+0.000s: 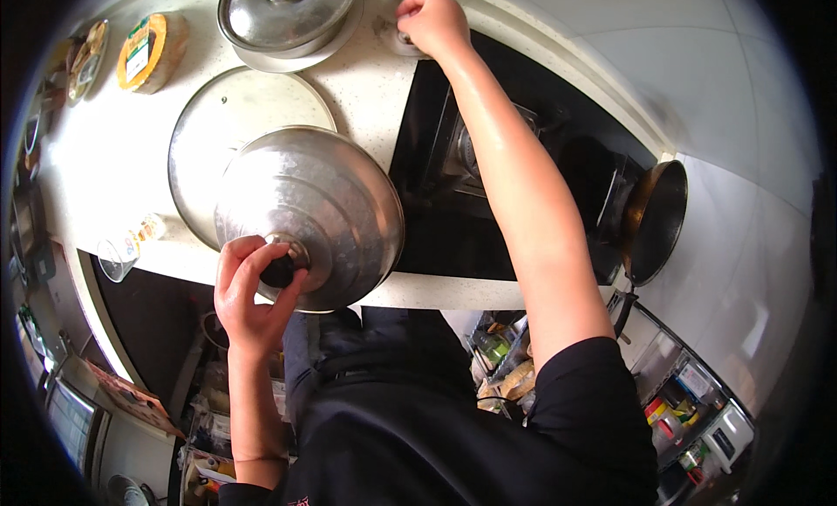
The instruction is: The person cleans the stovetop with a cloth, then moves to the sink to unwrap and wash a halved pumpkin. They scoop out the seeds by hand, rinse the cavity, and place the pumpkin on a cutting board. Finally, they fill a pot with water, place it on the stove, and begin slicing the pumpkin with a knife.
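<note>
My left hand (252, 297) pinches the black knob (277, 271) of a domed metal lid (333, 205). The lid tilts toward me at the counter's front edge and overlaps a round, metal-rimmed glass lid (261, 101) on the speckled countertop. My right hand (437, 23) reaches far across, beyond the black glass cooktop (451, 238). Its fingers curl down over a small clear object (397, 34), blurred and partly hidden by the hand; whether they grip it is unclear. Left of that hand, a lidded steel pot (288, 22) rests on a pale plate.
A dark frying pan (657, 221) leans by the right wall. On the counter's left are a package with an orange label (144, 55) and a clear cup (119, 257) lying on its side. Crowded shelves (686, 408) stand below at right.
</note>
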`<state>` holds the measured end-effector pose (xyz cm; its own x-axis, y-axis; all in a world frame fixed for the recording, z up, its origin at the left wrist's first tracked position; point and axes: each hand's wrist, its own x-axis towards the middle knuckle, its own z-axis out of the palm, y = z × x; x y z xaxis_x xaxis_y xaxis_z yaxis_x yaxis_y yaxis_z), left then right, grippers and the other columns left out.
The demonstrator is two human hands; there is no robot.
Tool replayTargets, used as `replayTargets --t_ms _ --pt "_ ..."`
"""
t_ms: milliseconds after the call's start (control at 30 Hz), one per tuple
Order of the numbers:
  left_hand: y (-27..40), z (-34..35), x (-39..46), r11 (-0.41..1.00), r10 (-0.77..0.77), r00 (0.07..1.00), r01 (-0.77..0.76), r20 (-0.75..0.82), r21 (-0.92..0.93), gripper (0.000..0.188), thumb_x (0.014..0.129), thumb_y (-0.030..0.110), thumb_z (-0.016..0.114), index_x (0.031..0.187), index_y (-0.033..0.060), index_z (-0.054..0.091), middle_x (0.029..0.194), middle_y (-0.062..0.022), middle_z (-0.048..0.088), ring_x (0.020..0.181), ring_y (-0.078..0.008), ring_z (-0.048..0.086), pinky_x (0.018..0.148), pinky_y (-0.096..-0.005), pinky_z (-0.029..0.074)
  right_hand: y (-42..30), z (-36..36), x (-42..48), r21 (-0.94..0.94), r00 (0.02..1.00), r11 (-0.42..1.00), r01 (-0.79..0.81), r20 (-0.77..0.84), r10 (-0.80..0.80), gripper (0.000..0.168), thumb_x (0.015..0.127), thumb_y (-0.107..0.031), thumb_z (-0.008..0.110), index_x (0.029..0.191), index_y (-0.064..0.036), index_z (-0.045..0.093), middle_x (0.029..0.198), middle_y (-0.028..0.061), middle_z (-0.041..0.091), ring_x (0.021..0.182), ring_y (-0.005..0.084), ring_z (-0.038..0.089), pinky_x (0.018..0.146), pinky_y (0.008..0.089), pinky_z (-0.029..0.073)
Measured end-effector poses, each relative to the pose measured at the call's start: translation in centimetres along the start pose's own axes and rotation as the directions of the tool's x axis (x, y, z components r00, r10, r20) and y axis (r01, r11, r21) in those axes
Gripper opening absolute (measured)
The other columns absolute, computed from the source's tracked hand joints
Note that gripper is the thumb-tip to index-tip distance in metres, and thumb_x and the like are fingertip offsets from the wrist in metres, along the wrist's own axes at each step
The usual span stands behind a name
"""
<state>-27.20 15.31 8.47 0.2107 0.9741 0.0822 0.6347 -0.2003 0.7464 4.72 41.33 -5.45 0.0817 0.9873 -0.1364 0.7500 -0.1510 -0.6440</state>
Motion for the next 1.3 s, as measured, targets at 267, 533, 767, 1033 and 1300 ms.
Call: replayTargets --t_ms 267,533,767,1033,1300 --pt "-0.6 -0.3 -0.1 1.0 -0.012 1.0 0.012 -0.012 -0.024 0.045 0.061 -0.003 0.085 0.103 0.0047 0.071 0.1 -0.0119 0.064 0.091 -0.0281 0.065 0.08 -0.037 0.054 8.7 -15.3 -5.5 0.845 0.957 0.515 -0.142 -0.016 0.29 0.03 0.085 -0.004 0.075 0.113 -0.001 0.065 0.104 0.0102 0.063 0.098 0.0225 0.066 0.088 0.0437 0.062" --pt "-0.8 0.2 0.1 0.999 0.015 1.0 -0.014 0.018 -0.052 0.045 0.061 -0.003 0.085 0.103 0.0049 0.071 0.098 -0.0107 0.063 0.087 -0.0271 0.065 0.076 -0.0367 0.054 33.4 -23.0 -9.6 0.511 0.543 0.6 -0.616 -0.276 0.793 0.035 0.087 -0.009 0.076 0.119 -0.002 0.065 0.108 0.008 0.068 0.095 0.0202 0.067 0.085 0.0433 0.062" --pt "-0.7 -0.3 -1.1 0.999 -0.021 0.999 0.02 -0.028 -0.039 0.045 0.062 -0.003 0.085 0.104 0.0042 0.071 0.098 -0.0111 0.064 0.089 -0.0276 0.065 0.077 -0.0365 0.054 20.2 -11.6 -1.5 0.134 0.847 0.863 -0.487 -0.172 0.504 0.029 0.075 -0.012 0.081 0.101 0.0 0.073 0.096 0.0117 0.075 0.082 0.021 0.075 0.067 0.0323 0.064" --pt "-1.3 -2.6 -3.0 0.999 -0.051 0.994 0.049 -0.095 -0.02 0.044 0.063 -0.003 0.085 0.104 0.0036 0.071 0.099 -0.0116 0.064 0.09 -0.028 0.064 0.08 -0.0363 0.054 4.1 0.0 3.5 -0.322 0.961 0.919 -0.228 -0.224 0.16 0.034 0.078 -0.027 0.079 0.107 -0.012 0.076 0.099 0.011 0.077 0.091 0.0277 0.075 0.081 0.0398 0.058" --pt "-3.1 -5.8 -6.0 0.998 -0.05 0.984 0.054 -0.169 0.018 0.045 0.062 -0.005 0.085 0.104 0.0035 0.072 0.1 -0.0111 0.064 0.091 -0.026 0.064 0.081 -0.0348 0.054 1.4 3.5 -1.1 -0.43 0.983 0.886 0.171 0.017 -0.181 0.03 0.084 -0.018 0.071 0.113 -0.015 0.075 0.109 0.0115 0.075 0.101 0.0318 0.071 0.086 0.0418 0.056"
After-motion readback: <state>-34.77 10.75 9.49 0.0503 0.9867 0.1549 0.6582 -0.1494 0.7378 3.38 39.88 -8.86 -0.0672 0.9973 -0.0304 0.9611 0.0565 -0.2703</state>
